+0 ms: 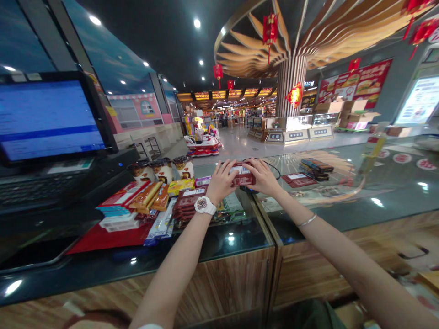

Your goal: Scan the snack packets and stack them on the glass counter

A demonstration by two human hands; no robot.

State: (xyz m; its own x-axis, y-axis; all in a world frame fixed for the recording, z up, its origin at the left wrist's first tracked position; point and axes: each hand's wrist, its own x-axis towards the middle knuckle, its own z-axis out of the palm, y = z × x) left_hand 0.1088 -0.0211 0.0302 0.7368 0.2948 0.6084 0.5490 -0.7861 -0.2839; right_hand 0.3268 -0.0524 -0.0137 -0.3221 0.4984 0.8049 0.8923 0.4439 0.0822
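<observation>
Between my hands, just above the glass counter, is a dark red packet point(244, 175) with a pale label, its printed side facing me. My left hand point(222, 180) grips its left end, with a white watch on the wrist. On the packet's right end my right hand point(263, 177) is closed; a bangle circles that forearm. Left of my hands lies a stack of similar dark red packets point(187, 201). To the right, a flat dark red packet point(299, 179) rests on the glass beside a small pile of dark packets point(315, 168).
Snack packs in orange wrappers point(147, 195), red boxes point(120, 196) and several cups point(163, 170) crowd the counter's left side. A monitor point(48, 119) and keyboard point(37, 189) stand farther left. A clear bottle point(373, 148) with yellowish contents stands on the right.
</observation>
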